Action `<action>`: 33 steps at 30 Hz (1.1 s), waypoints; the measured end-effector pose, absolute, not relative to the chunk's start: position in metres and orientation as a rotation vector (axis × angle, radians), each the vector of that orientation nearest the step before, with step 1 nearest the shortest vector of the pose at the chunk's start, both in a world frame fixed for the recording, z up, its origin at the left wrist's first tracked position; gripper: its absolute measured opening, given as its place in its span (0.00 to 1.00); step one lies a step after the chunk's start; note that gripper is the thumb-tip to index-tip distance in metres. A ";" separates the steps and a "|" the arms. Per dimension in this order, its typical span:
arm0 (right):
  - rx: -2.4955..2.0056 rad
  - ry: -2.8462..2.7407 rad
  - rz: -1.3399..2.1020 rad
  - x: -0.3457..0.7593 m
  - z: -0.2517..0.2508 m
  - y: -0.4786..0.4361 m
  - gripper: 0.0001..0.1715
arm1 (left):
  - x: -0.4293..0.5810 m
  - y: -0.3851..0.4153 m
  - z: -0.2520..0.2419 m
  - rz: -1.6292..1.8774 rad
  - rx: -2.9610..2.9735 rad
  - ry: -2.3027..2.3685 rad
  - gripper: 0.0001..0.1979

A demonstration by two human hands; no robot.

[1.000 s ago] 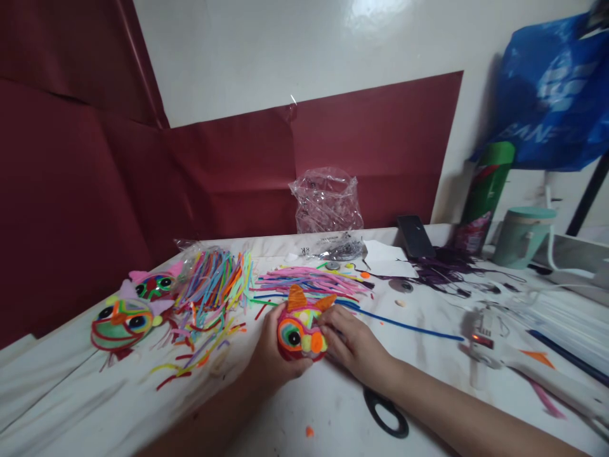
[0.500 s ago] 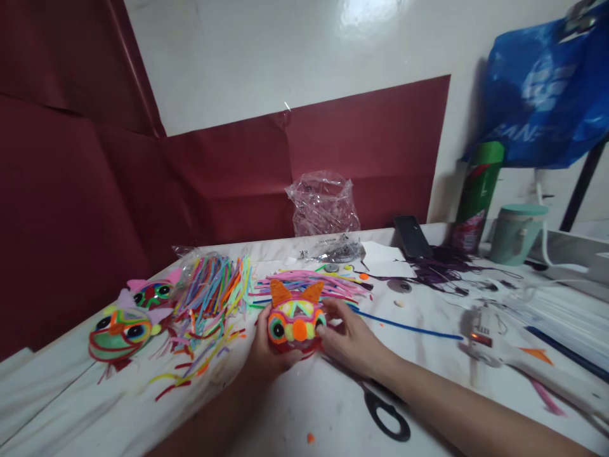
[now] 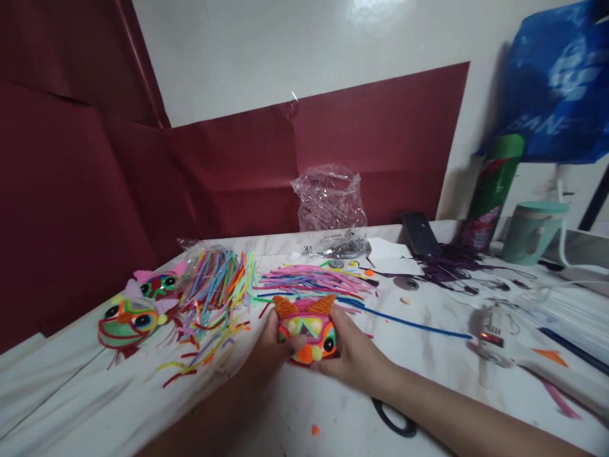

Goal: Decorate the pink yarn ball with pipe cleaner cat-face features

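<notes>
Between both hands is a colourful pipe-cleaner mask point(image 3: 309, 327) with orange ears, round dark eyes and an orange pom-pom nose. My left hand point(image 3: 271, 346) grips its left side, the thumb lying across the face by one eye. On the opposite edge, my right hand point(image 3: 354, 352) is closed around the side and lower rim. Behind the mask lies a spread of pink and blue pipe cleaners point(image 3: 314, 279). Black-handled scissors point(image 3: 394, 420) are partly hidden under my right forearm.
Two similar masks point(image 3: 127, 322) lie at the left beside a bundle of multicoloured pipe cleaners point(image 3: 216, 279). To the right are a glue gun point(image 3: 497, 339) with a glowing light, purple strands point(image 3: 451, 263), a phone point(image 3: 421, 233), a green can point(image 3: 495, 190) and a mint cup point(image 3: 535, 231).
The mask has tipped so its top faces me more. My left thumb has moved up onto its face, and my right hand has gone from the eye to the side edge.
</notes>
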State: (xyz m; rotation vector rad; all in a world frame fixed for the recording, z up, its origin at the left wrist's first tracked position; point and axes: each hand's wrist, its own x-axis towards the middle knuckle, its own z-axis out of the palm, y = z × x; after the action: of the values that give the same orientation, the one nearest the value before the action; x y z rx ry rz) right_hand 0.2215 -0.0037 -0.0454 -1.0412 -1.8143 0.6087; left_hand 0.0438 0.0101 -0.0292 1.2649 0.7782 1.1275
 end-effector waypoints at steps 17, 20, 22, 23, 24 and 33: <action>-0.919 -1.972 0.433 0.222 -0.047 -0.005 0.35 | 0.048 0.001 -0.028 1.175 1.168 0.879 0.39; -0.909 -1.906 0.541 0.221 -0.049 -0.004 0.36 | 0.049 0.003 -0.031 1.189 1.232 0.832 0.36; -0.910 -1.821 0.691 0.221 -0.049 -0.002 0.37 | 0.047 0.007 -0.034 1.162 1.256 0.760 0.38; -0.915 -1.769 0.785 0.221 -0.048 -0.001 0.37 | 0.047 0.008 -0.035 1.145 1.264 0.726 0.40; -0.930 -1.717 0.872 0.222 -0.047 0.000 0.37 | 0.046 0.010 -0.036 1.137 1.275 0.704 0.42; -0.914 -1.616 1.012 0.232 -0.045 0.013 0.37 | 0.041 0.021 -0.052 1.225 1.486 0.954 0.50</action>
State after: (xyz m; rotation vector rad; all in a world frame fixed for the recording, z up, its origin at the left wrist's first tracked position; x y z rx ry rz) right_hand 0.2318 0.0131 -0.0446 -0.9137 -1.6159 1.0117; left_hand 0.0414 0.0206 -0.0524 1.4862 0.9538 1.2248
